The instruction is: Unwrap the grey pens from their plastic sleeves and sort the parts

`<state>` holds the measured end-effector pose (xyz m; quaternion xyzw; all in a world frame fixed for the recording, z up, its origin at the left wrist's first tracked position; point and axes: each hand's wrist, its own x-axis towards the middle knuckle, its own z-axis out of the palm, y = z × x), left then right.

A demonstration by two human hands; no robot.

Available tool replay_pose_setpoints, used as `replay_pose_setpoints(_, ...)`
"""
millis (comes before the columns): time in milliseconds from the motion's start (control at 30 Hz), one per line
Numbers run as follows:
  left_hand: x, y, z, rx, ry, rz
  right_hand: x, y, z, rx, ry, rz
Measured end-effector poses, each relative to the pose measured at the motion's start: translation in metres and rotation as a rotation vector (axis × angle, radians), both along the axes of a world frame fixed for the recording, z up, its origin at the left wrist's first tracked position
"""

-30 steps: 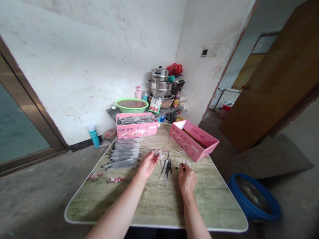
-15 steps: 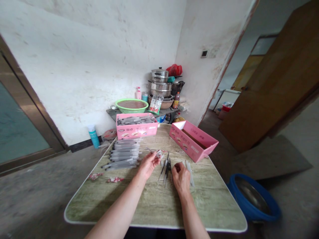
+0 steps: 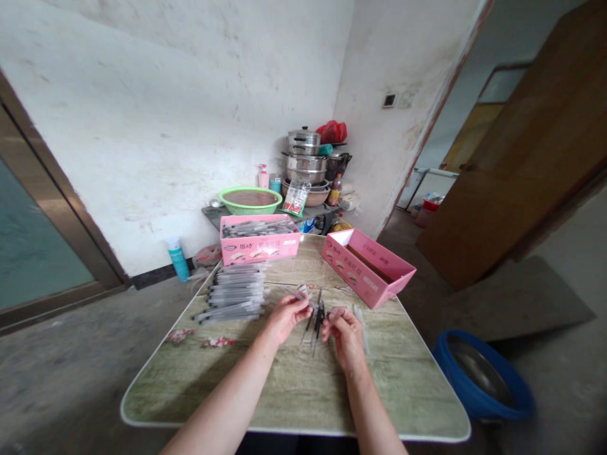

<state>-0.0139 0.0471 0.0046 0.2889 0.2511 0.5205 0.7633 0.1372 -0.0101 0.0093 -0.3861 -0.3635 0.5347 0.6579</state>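
My left hand [image 3: 287, 318] is closed on a few clear pen barrels [image 3: 296, 294], which stick out past its thumb and fingertips. My right hand [image 3: 346, 333] is pinched at the edge of a small pile of thin black pen parts [image 3: 317, 322]; whatever it holds is too small to make out. Several clear, thin strips or tubes [image 3: 362, 332] lie just right of that hand. To the left, many grey translucent pens with dark ends [image 3: 236, 294] are stacked in rows on the table.
A pink box [image 3: 260, 248] full of similar pens stands at the table's [image 3: 294, 392] back left. Another open pink box [image 3: 365, 268] sits at an angle at the back right. Beyond are a green basin [image 3: 250, 201] and stacked pots [image 3: 306, 158]. A blue tub [image 3: 484, 379] is on the floor.
My left hand has moved slightly right, and the barrels in it now lie more level. My right hand has turned, bringing its pinched fingertips to the black parts.
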Motion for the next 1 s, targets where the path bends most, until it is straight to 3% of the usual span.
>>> replay_pose_setpoints(1000,0.0021,-0.0011,-0.0048,0.069,0.06,-0.101,-0.0048,0.0017,-0.0001,-0.034,0.028,0.003)
